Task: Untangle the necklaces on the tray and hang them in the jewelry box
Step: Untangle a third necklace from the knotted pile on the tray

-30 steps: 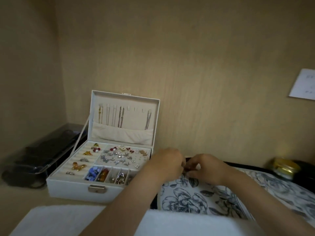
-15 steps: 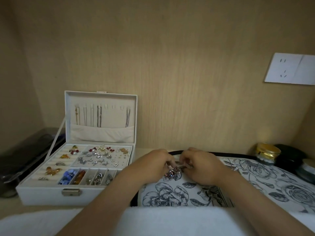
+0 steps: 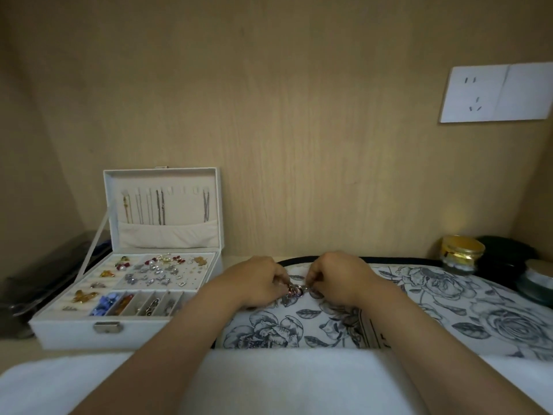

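A small tangle of necklaces [image 3: 294,291] is found at the far left part of the tray [image 3: 466,307], between the two hands. It is pinched from the left by the curled fingers of the left hand [image 3: 258,280] and from the right by those of the right hand [image 3: 338,277], so neither is nearer. No long axis can be made out, as the chains are bunched. The box [image 3: 71,329] lies to the left, nearer the left hand, with free hooks [image 3: 182,190] in its upright lid.
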A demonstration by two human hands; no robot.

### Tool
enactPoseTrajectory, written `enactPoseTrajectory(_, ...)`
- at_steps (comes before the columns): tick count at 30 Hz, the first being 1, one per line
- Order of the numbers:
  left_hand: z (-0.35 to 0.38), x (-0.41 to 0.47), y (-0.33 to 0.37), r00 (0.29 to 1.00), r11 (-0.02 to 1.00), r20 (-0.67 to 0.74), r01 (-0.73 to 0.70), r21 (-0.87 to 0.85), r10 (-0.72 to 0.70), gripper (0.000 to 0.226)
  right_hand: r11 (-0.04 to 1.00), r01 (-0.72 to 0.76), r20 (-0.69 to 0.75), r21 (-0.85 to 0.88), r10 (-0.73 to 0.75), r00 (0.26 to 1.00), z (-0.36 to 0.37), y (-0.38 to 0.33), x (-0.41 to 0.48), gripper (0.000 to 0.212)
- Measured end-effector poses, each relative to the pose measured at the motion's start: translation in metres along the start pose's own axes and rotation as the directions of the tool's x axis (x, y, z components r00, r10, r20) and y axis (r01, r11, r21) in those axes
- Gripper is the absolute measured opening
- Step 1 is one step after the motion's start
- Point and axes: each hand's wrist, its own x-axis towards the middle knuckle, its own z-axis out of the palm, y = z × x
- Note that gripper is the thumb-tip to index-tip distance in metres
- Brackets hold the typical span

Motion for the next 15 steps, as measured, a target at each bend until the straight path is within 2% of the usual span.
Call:
enactPoseTrajectory(4,0.007,0.008,0.006,0.998,0.999,-0.063,-0.008,-0.052,0.005,0.021,0.995,0.024,0.015,0.100,-0.025,1.000,0.000,-0.005,-0.001,0.037)
enactPoseTrajectory(8,0.023,0.008,-0.002,0.982,0.974,-0.180,0.011,-0.225,-0.052,0.004,0.959,0.012,-0.001,0.285,-0.012,1.000,0.007,-0.006,-0.002,0.019)
enactPoseTrajectory(15,0.035,0.002,-0.002,0.959,0.870,-0.256,-0.020,-0.492,-0.122,0.013,0.904,0.020,-0.018,0.426,-0.013,1.000,0.010,-0.001,0.001,0.002)
